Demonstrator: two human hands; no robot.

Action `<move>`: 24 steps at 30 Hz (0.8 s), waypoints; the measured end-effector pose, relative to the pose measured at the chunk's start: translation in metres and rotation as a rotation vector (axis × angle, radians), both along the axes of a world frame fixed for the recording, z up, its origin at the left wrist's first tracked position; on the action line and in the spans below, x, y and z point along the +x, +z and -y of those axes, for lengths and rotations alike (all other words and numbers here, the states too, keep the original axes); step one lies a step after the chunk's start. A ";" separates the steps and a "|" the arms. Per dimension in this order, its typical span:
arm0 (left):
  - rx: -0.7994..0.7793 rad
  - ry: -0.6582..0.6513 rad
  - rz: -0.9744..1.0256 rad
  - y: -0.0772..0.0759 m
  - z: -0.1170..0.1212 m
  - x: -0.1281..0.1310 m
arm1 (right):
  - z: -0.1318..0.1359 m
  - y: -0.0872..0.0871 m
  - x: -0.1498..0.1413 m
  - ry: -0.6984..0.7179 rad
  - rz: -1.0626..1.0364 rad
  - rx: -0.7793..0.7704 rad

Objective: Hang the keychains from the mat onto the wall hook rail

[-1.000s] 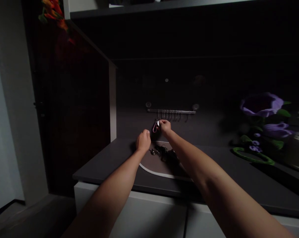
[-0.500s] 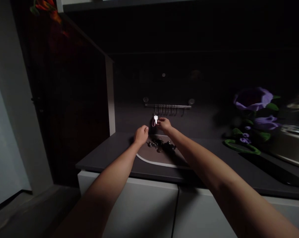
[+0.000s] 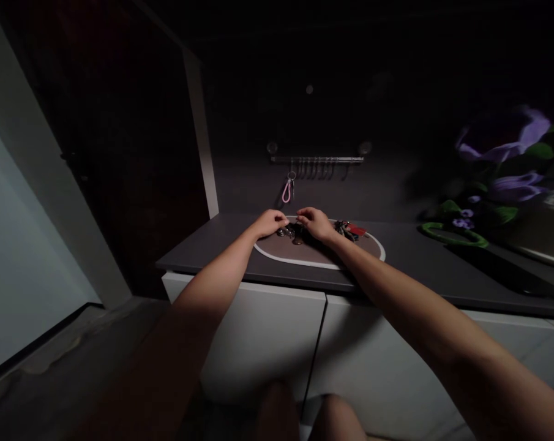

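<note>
A: Near the worktop's (image 3: 221,260) back edge, on the oval mat (image 3: 304,260): position of both hands?

B: Left hand (image 3: 270,222) and right hand (image 3: 316,223) rest on the key bunch (image 3: 292,231); fingers curled, grip cannot be told.

Both bare forearms reach forward and converge toward the centre of the view. The left arm enters from about 7 o'clock and runs up toward 1 o'clock; its wrist is nearly straight and the left hand (image 3: 270,222) lies palm down, fingers curled loosely under with the knuckles uppermost. The right arm enters from about 4 o'clock and runs up toward 10 o'clock, longer in view and a little higher at the wrist. The right hand (image 3: 315,223) is also palm down, fingers bent and pointing toward 9 o'clock at the left hand. The two hands sit close together, fingertips nearly meeting.
</note>
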State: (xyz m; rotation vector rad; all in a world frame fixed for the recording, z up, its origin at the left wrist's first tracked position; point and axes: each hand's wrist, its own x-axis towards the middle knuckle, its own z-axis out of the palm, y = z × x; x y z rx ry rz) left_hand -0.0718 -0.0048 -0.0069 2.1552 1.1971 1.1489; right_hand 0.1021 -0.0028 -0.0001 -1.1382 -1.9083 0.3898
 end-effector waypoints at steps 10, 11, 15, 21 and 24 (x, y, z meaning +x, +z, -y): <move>-0.115 -0.123 -0.083 -0.001 -0.004 -0.011 | 0.003 -0.003 0.002 0.095 0.442 0.113; -0.121 -0.120 -0.105 -0.001 -0.005 -0.012 | 0.002 -0.002 0.002 0.100 0.451 0.108; -0.086 -0.069 -0.186 -0.001 -0.007 -0.015 | 0.002 0.000 0.002 0.121 0.482 0.091; -0.042 -0.035 -0.224 0.001 -0.007 -0.015 | 0.000 0.003 0.001 0.119 0.509 0.082; -0.031 -0.033 -0.182 0.002 -0.007 -0.013 | -0.003 0.002 0.001 0.118 0.497 0.091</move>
